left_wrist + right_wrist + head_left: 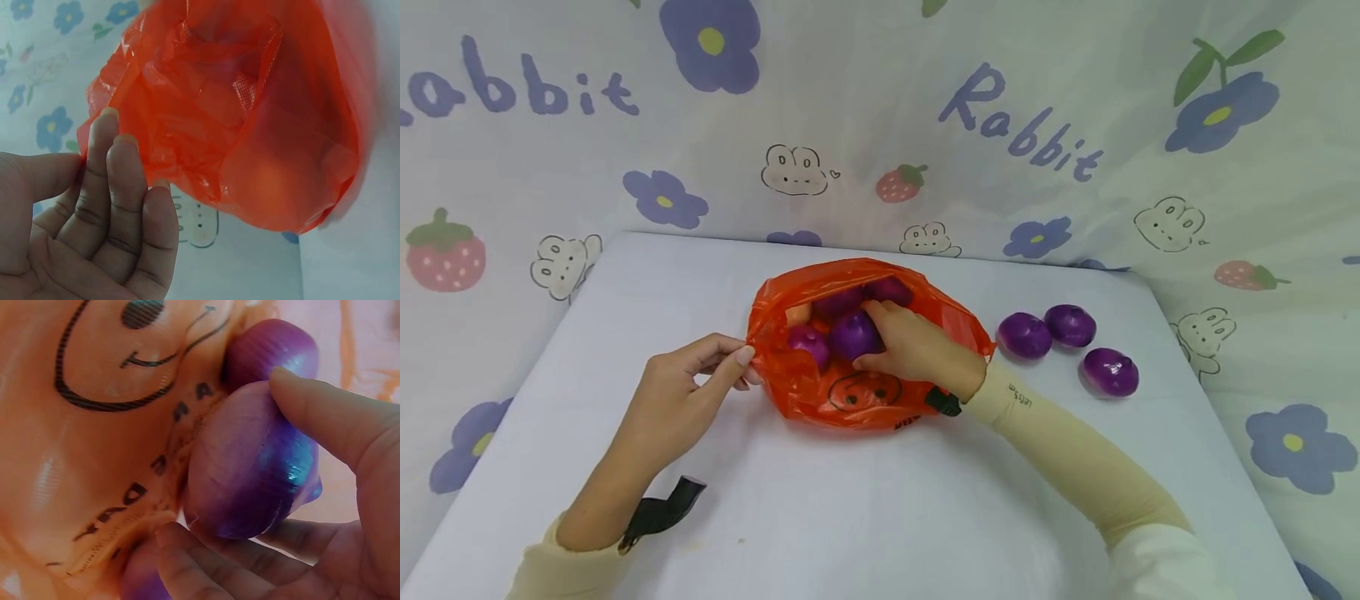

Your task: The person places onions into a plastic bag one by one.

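Note:
A red-orange plastic bag (820, 408) lies on the table with its mouth spread. My left hand (677, 400) pinches the bag's left rim between thumb and forefinger; in the left wrist view the other fingers (128, 181) extend beside the plastic. Reaching into the mouth, my right hand (917, 346) holds a purple onion (250, 462) between thumb and fingers. Around it in the bag are another purple onion (808, 343), two darker ones behind, and a pale orange thing (798, 314) whose kind I cannot tell. In the right wrist view an onion (275, 353) touches the held one.
Three purple onions, one of them nearest the front (1109, 372), lie on the white table (865, 517) right of the bag. A curtain with flowers and rabbits (850, 100) hangs behind the table. Black straps (662, 510) are on both wrists.

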The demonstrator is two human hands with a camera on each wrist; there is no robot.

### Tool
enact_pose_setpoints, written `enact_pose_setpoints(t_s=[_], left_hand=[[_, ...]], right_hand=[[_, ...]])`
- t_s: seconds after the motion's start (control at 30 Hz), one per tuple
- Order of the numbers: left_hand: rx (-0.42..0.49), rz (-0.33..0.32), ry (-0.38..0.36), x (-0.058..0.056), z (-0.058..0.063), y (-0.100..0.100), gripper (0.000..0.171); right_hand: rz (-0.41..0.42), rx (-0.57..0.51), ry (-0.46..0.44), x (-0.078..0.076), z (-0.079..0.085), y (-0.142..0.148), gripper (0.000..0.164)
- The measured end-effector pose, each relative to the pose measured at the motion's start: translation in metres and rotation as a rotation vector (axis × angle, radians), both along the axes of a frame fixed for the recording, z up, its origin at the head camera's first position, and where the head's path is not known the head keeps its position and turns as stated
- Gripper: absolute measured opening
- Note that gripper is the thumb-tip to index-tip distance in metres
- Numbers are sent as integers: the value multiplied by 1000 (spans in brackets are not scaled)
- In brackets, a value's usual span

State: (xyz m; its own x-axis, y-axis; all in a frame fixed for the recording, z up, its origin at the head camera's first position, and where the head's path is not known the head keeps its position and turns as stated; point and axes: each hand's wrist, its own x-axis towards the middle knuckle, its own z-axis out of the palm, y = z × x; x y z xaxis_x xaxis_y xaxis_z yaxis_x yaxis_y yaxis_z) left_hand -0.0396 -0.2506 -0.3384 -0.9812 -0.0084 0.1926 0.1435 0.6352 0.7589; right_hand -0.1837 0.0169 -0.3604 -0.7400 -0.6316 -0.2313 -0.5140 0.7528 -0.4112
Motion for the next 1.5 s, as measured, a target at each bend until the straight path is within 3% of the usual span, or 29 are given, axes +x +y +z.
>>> enact_pose_setpoints(t_s=[0.53,1.0,1.5], left_hand=[[-31,34,-4,8,5,-5,18],[33,22,27,5,1,0,13],[31,-4,13,0,0,5,12]], right_hand=[[37,-18,28,-4,-17,-14,81],[43,-53,39,-5,-18,-2,90],[-7,10,76,39,23,42,101]])
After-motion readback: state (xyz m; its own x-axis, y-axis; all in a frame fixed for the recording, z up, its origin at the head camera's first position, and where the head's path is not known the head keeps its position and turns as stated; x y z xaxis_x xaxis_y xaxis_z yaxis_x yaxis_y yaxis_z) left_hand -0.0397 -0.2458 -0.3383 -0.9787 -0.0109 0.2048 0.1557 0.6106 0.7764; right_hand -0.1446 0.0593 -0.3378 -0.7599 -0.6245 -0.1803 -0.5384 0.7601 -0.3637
